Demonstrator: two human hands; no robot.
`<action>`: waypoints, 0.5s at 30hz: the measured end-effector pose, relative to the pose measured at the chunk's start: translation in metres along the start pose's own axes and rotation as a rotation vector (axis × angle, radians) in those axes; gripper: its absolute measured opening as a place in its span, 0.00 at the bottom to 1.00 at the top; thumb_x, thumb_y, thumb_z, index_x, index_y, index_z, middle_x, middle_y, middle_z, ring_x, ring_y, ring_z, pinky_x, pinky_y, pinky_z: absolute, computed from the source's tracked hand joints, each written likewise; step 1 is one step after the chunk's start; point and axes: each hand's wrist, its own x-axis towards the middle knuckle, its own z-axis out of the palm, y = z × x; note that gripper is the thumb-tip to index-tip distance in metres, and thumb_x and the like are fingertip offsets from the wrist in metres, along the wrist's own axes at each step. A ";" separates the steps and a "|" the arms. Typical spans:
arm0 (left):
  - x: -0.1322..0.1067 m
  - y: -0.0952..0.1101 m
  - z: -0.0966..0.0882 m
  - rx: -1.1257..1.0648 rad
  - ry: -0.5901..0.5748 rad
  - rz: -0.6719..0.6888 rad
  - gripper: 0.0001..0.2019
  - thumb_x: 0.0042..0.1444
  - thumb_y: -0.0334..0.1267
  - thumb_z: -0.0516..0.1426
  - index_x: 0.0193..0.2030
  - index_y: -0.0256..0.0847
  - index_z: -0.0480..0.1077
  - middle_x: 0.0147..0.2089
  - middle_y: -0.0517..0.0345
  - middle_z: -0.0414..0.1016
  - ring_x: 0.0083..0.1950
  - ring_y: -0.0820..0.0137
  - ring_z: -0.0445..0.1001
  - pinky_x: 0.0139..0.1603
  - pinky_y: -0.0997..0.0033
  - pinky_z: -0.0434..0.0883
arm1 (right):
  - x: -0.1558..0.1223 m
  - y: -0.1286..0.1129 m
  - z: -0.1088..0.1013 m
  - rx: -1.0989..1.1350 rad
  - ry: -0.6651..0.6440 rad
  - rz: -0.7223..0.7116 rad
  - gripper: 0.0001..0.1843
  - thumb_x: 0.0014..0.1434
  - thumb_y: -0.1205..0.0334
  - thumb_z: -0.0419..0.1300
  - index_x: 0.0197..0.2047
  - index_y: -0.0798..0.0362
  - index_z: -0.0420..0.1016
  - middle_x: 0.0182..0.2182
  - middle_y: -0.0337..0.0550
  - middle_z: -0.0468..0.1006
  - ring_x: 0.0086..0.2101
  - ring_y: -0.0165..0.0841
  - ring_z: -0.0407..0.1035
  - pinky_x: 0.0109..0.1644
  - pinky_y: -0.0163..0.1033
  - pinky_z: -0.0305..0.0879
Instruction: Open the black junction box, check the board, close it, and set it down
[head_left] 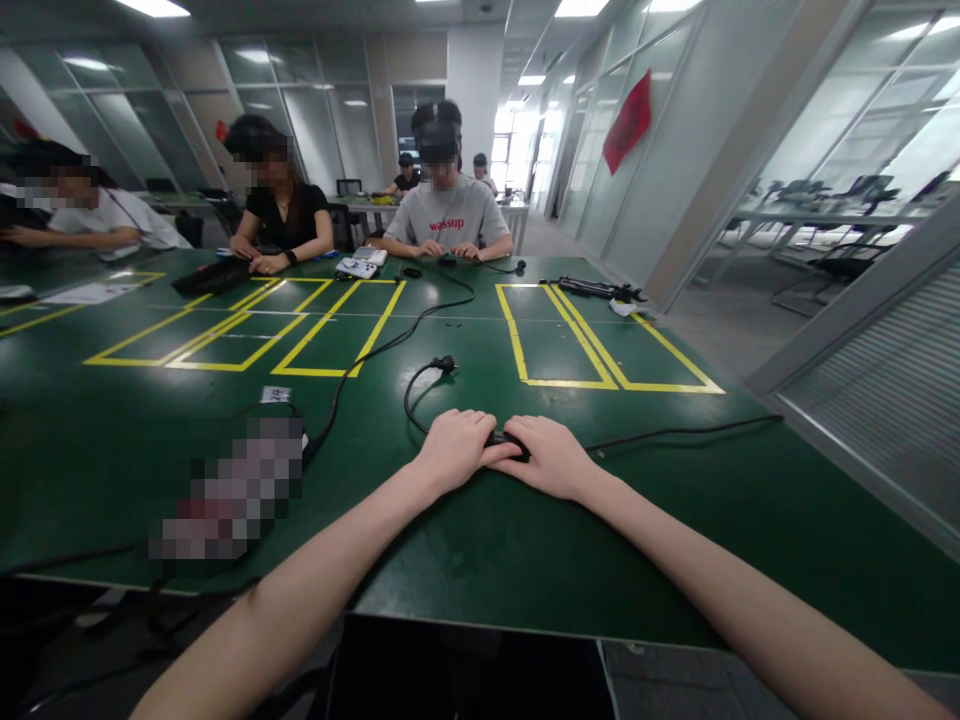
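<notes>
Both my hands rest on the green table point(525, 540) in front of me, side by side. My left hand point(455, 447) lies knuckles up with its fingers curled down over a small black object point(506, 441). My right hand point(550, 455) covers the same black object from the right, fingers bent over it. Only a sliver of the object shows between the hands, and what it is I cannot make out. A black cable point(675, 432) runs from under my right hand off to the right. Another black cable ending in a plug point(444, 364) loops just beyond my hands.
Yellow tape rectangles point(555, 340) mark the table top. Three people sit at the far side with small devices point(358, 266) and cables before them. A black tool point(592, 288) lies at the far right. A blurred patch point(232, 490) sits at my left. Glass partitions line the right.
</notes>
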 end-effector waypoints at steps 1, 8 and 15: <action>0.000 0.000 0.000 -0.001 0.001 0.007 0.28 0.69 0.62 0.48 0.36 0.38 0.72 0.34 0.51 0.78 0.40 0.61 0.77 0.41 0.65 0.66 | 0.000 0.002 -0.003 -0.012 -0.049 -0.016 0.15 0.65 0.49 0.62 0.33 0.49 0.67 0.31 0.43 0.75 0.33 0.38 0.70 0.38 0.40 0.63; -0.002 -0.005 0.000 -0.108 -0.001 0.049 0.21 0.72 0.53 0.49 0.40 0.40 0.74 0.39 0.53 0.79 0.42 0.63 0.78 0.44 0.66 0.68 | -0.003 0.008 -0.017 0.058 -0.143 -0.093 0.16 0.72 0.48 0.52 0.37 0.49 0.69 0.34 0.44 0.77 0.33 0.37 0.71 0.38 0.40 0.63; -0.008 -0.005 -0.008 -0.153 0.079 0.214 0.18 0.74 0.41 0.47 0.64 0.39 0.67 0.58 0.46 0.77 0.58 0.60 0.75 0.57 0.60 0.69 | -0.004 0.030 -0.010 -0.057 -0.027 0.063 0.31 0.76 0.53 0.36 0.30 0.50 0.73 0.27 0.49 0.79 0.31 0.39 0.73 0.38 0.41 0.61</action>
